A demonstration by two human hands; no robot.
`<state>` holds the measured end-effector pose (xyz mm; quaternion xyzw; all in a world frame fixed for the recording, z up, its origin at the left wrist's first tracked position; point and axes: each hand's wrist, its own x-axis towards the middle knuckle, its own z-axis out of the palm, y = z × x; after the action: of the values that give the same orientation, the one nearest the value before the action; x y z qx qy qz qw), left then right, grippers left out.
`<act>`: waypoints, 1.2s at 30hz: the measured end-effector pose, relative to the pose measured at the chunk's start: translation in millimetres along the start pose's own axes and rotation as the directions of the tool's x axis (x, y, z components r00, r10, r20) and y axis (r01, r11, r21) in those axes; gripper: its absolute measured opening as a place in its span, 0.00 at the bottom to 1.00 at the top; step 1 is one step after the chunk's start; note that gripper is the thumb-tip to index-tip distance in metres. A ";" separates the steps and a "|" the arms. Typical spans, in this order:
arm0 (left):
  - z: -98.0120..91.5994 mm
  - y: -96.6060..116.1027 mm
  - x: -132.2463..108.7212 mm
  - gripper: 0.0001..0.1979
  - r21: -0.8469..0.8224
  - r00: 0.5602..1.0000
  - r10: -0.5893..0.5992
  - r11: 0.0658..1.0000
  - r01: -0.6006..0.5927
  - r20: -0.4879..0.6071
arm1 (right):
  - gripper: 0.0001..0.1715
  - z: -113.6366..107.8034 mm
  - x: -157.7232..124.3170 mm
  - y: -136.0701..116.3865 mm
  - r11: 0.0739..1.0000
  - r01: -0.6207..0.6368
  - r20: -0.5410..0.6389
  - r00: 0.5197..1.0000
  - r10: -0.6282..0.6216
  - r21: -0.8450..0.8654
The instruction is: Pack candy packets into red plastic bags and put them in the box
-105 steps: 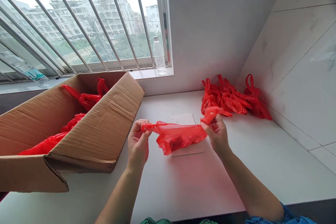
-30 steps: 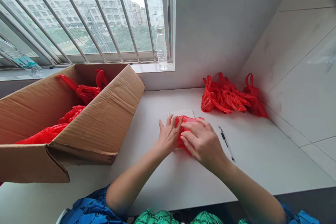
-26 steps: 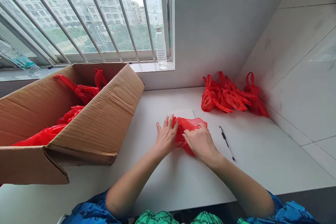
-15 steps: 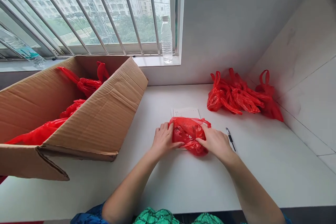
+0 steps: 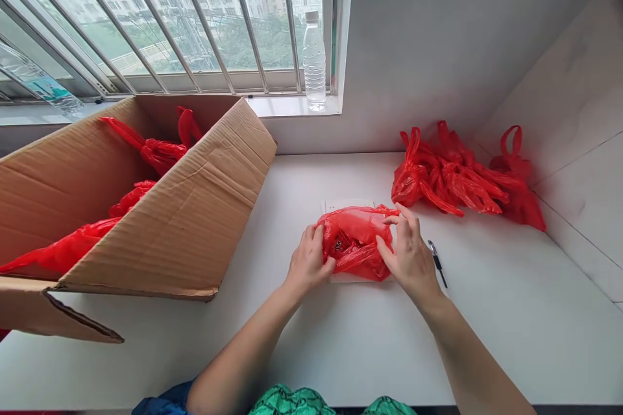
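Note:
A red plastic bag (image 5: 357, 240) lies in front of me on the white table, its mouth partly spread, with something dark and small printed showing inside. My left hand (image 5: 309, 259) grips the bag's left side between thumb and fingers. At the right side, my right hand (image 5: 406, 253) has its thumb against the bag and its fingers bent at the upper right edge, pinching the plastic there. Under the bag a white sheet or pad (image 5: 335, 205) sticks out at the back. A black and clear pen (image 5: 437, 263) lies right of my right hand.
On the left stands a large open cardboard box (image 5: 195, 207) with red bags (image 5: 160, 152) inside. Several knotted red bags (image 5: 452, 175) sit at the back right by the wall. Two plastic bottles, one upright (image 5: 314, 65), one tilted (image 5: 53, 94), are at the barred window.
My right hand has lifted its fingers to the bag's upper right edge. The bag's top is spread wider, and more of its inside shows. The view has shifted slightly.

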<state>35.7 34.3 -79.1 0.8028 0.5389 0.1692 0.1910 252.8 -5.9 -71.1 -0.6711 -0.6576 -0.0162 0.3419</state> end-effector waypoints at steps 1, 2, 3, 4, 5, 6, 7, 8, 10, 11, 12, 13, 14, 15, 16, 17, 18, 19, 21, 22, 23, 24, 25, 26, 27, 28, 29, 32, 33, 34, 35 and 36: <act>0.5 1.5 -1.2 0.33 -0.003 1.000 0.009 1.000 -0.009 -0.007 | 0.15 -0.4 -0.8 -5.4 0.996 0.079 -0.084 0.994 -0.077 0.029; 1.1 2.9 -2.3 0.33 -0.007 1.000 0.020 1.000 -0.020 -0.017 | 0.14 -0.3 -1.7 -11.4 0.984 0.169 -0.133 0.978 -0.160 0.058; 1.9 4.1 -3.1 0.32 -0.010 0.999 0.031 0.999 -0.032 -0.027 | 0.12 0.5 -2.8 -17.3 0.963 0.257 -0.135 0.960 -0.245 0.083; 2.6 5.0 -3.7 0.31 -0.011 0.999 0.038 0.999 -0.039 -0.036 | 0.11 1.7 -4.1 -22.3 0.937 0.334 -0.095 0.941 -0.325 0.106; 3.3 5.5 -4.1 0.30 -0.005 0.998 0.039 0.999 -0.039 -0.041 | 0.09 3.3 -5.2 -25.7 0.916 0.383 -0.032 0.923 -0.382 0.117; 3.9 5.8 -4.4 0.29 0.006 0.998 0.033 0.999 -0.032 -0.046 | 0.08 4.9 -6.3 -27.1 0.912 0.398 0.036 0.915 -0.403 0.101; 4.2 5.9 -4.7 0.29 0.021 0.999 0.024 1.000 -0.023 -0.049 | 0.10 6.3 -7.2 -26.3 0.926 0.375 0.093 0.921 -0.378 0.048; 4.3 6.0 -4.9 0.29 0.039 0.998 0.018 0.999 -0.016 -0.052 | 0.11 7.1 -7.8 -23.5 0.946 0.322 0.128 0.940 -0.316 -0.037; 4.1 6.5 -5.7 0.30 0.067 0.998 0.032 0.997 -0.028 -0.061 | 0.14 7.1 -8.7 -13.9 0.953 0.193 0.144 0.976 -0.163 -0.232; 4.0 6.9 -6.2 0.32 0.074 0.997 0.055 0.996 -0.050 -0.062 | 0.16 6.6 -9.2 -8.5 0.939 0.145 0.150 0.983 -0.102 -0.312; 3.9 7.4 -6.8 0.33 0.079 0.995 0.084 0.994 -0.079 -0.063 | 0.18 6.1 -9.7 -3.2 0.920 0.118 0.165 0.985 -0.060 -0.373; 4.0 7.8 -7.4 0.34 0.083 0.992 0.112 0.991 -0.106 -0.061 | 0.21 5.9 -10.3 1.4 0.904 0.105 0.190 0.981 -0.027 -0.414; 4.1 8.2 -7.9 0.34 0.087 0.990 0.133 0.988 -0.128 -0.054 | 0.24 6.2 -11.0 5.3 0.895 0.097 0.225 0.974 0.003 -0.435; 4.4 8.2 -8.2 0.34 0.093 0.989 0.145 0.986 -0.140 -0.043 | 0.29 7.0 -11.7 8.5 0.895 0.089 0.266 0.964 0.034 -0.436; 4.7 7.9 -8.2 0.34 0.100 0.989 0.146 0.985 -0.142 -0.028 | 0.34 8.2 -12.2 11.0 0.903 0.078 0.309 0.949 0.062 -0.421; 5.1 7.2 -8.0 0.34 0.110 0.990 0.137 0.985 -0.135 -0.012 | 0.37 9.6 -12.5 12.9 0.916 0.067 0.350 0.933 0.083 -0.396; 5.3 6.0 -7.4 0.34 0.122 0.993 0.122 0.985 -0.121 0.005 | 0.37 11.0 -12.3 14.5 0.931 0.056 0.385 0.918 0.094 -0.361; 5.3 4.4 -6.6 0.34 0.136 0.995 0.102 0.985 -0.104 0.019 | 0.36 12.1 -11.8 15.7 0.946 0.048 0.413 0.906 0.093 -0.320; 4.1 -0.3 -4.7 0.34 0.158 0.997 0.062 0.985 -0.067 0.040 | 0.30 12.6 -9.9 17.3 0.974 0.038 0.447 0.892 0.067 -0.222; 2.9 -3.1 -3.7 0.35 0.160 0.998 0.047 0.986 -0.054 0.050 | 0.27 11.7 -8.8 17.7 0.986 0.036 0.458 0.888 0.043 -0.162; 1.1 -6.0 -2.8 0.35 0.154 0.998 0.038 0.987 -0.047 0.059 | 0.26 10.0 -7.7 18.0 0.995 0.036 0.468 0.884 0.014 -0.097; -1.1 -8.8 -2.1 0.36 0.139 0.997 0.038 0.989 -0.047 0.068 | 0.26 7.6 -6.8 18.1 0.999 0.037 0.477 0.879 -0.014 -0.039; -3.6 -11.1 -1.6 0.36 0.118 0.996 0.046 0.992 -0.054 0.071 | 0.26 4.7 -6.1 18.1 0.999 0.042 0.482 0.876 -0.036 -0.002; -6.3 -12.7 -1.4 0.36 0.095 0.996 0.061 0.993 -0.067 0.065 | 0.25 1.6 -5.6 18.0 0.999 0.054 0.480 0.876 -0.051 0.008; -9.0 -13.3 -1.4 0.36 0.073 0.996 0.081 0.994 -0.085 0.047 | 0.25 -1.4 -5.3 17.6 0.997 0.072 0.470 0.881 -0.059 -0.010; -11.5 -12.8 -1.7 0.35 0.057 0.994 0.109 0.992 -0.109 0.019 | 0.24 -4.0 -5.2 17.0 0.994 0.098 0.448 0.892 -0.065 -0.051; -13.7 -11.1 -2.1 0.34 0.048 0.990 0.139 0.989 -0.138 -0.021 | 0.24 -5.8 -5.1 16.0 0.987 0.129 0.416 0.906 -0.076 -0.100; -17.3 -1.2 -4.1 0.24 0.062 0.947 0.247 0.969 -0.240 -0.204 | 0.26 -4.7 -5.8 10.8 0.949 0.242 0.316 0.933 -0.172 -0.200; -17.4 2.5 -4.6 0.18 0.074 0.920 0.289 0.957 -0.280 -0.264 | 0.27 -2.1 -6.3 8.6 0.938 0.279 0.300 0.930 -0.211 -0.204; -16.8 5.7 -4.9 0.13 0.089 0.890 0.336 0.942 -0.325 -0.308 | 0.28 1.3 -6.9 6.5 0.930 0.313 0.295 0.923 -0.248 -0.196; -15.8 8.1 -5.0 0.09 0.104 0.863 0.387 0.922 -0.374 -0.325 | 0.28 5.1 -7.6 4.8 0.923 0.340 0.296 0.913 -0.279 -0.180; -14.2 9.5 -4.8 0.09 0.117 0.843 0.437 0.899 -0.423 -0.312 | 0.28 8.9 -8.0 3.6 0.920 0.357 0.298 0.906 -0.299 -0.162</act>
<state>34.8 28.3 -62.4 0.8670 0.3732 0.3281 0.0373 251.2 -8.3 -83.3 -0.5789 -0.7960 -0.0533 0.1684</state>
